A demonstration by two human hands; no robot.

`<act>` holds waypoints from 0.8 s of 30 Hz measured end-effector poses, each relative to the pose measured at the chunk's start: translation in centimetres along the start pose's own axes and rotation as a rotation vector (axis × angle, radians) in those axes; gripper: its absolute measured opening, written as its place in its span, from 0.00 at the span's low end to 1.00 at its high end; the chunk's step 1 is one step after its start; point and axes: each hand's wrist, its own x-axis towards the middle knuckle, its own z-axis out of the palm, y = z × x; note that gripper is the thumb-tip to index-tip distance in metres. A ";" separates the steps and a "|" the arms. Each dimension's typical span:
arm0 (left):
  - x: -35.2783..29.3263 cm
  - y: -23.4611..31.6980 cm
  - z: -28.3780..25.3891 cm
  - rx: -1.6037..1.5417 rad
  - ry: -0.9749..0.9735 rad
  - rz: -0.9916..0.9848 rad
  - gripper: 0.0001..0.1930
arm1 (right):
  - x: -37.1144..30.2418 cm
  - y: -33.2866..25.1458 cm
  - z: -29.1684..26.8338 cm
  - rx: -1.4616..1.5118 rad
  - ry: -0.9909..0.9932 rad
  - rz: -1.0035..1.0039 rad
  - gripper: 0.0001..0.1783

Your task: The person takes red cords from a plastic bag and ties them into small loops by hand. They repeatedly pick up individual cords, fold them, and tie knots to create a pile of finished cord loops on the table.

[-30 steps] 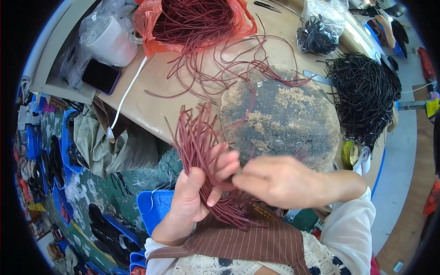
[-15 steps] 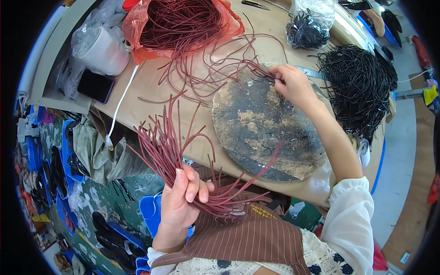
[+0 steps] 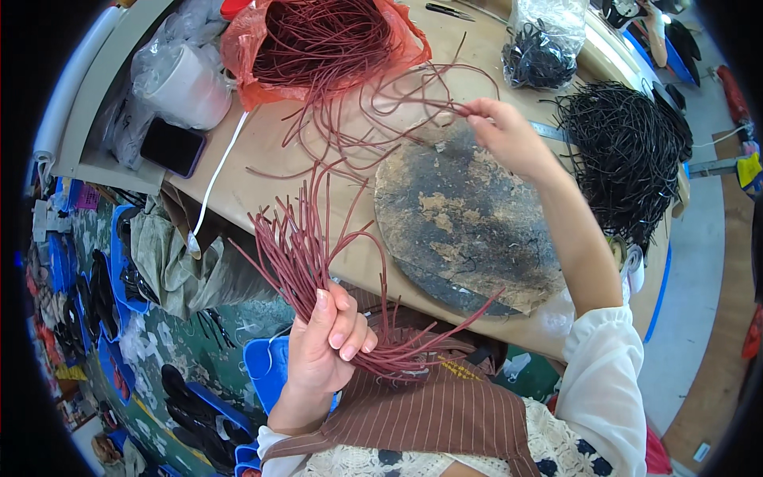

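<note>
My left hand [image 3: 326, 342] is closed round a thick bundle of dark red cords [image 3: 294, 246], whose ends fan out above the fist and to the right below it. Over the far edge of a round, worn black-and-brown board [image 3: 469, 222], my right hand [image 3: 505, 135] pinches a few loose red cords [image 3: 429, 103] between thumb and fingers. These cords trail left across the table toward an orange-red plastic bag [image 3: 246, 75] heaped with more red cords [image 3: 326, 40].
Black cords [image 3: 620, 151] lie piled at the right, with a clear bag of black cords [image 3: 540, 52] behind. At the left are a phone [image 3: 172, 147], a white tub [image 3: 191, 87] and a white cable [image 3: 218, 179]. Blue trays [image 3: 211, 409] stand below the table [image 3: 226, 187].
My right hand has shifted slightly up and left, drawing the pinched cords with it. My left hand keeps its hold on the bundle, and the whole view has moved a little.
</note>
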 end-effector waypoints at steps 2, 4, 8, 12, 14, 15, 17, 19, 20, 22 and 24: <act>0.0 0.0 -0.1 -0.019 0.035 0.009 0.14 | -0.7 -2.2 -1.0 0.246 -0.060 0.126 0.11; 0.1 -0.1 -0.3 -0.057 0.071 0.019 0.14 | -1.5 -3.4 -2.5 -0.112 -0.308 0.102 0.11; 0.3 -0.1 -0.6 -0.129 0.080 0.026 0.13 | -4.5 -5.9 -5.8 -0.364 -0.717 -0.022 0.10; 0.4 0.2 -0.6 -0.126 0.059 0.012 0.14 | -7.6 -7.3 -10.2 -0.248 -0.663 -0.003 0.09; 0.4 0.3 -0.5 -0.130 0.067 0.005 0.14 | -8.5 -7.7 -12.1 -0.211 -0.592 0.095 0.08; 0.4 0.3 -0.5 -0.131 0.071 0.005 0.14 | -8.8 -7.6 -12.8 -0.202 -0.560 0.084 0.08; 0.2 0.5 -0.5 -0.120 0.067 0.013 0.14 | -9.2 -7.7 -13.8 -0.191 -0.513 0.081 0.07; 0.0 0.4 -0.2 -0.087 0.062 0.024 0.14 | -9.7 -8.0 -14.5 -0.183 -0.482 0.097 0.06; -0.1 0.4 0.0 -0.059 0.055 0.037 0.14 | -9.7 -8.0 -14.4 -0.177 -0.509 0.115 0.07; -0.1 0.2 0.7 0.024 -0.001 0.047 0.14 | -10.4 -7.7 -14.4 -0.167 -0.553 0.114 0.08; -0.4 -0.1 2.0 0.127 -0.093 0.050 0.14 | -11.7 -6.7 -14.3 -0.143 -0.546 0.124 0.09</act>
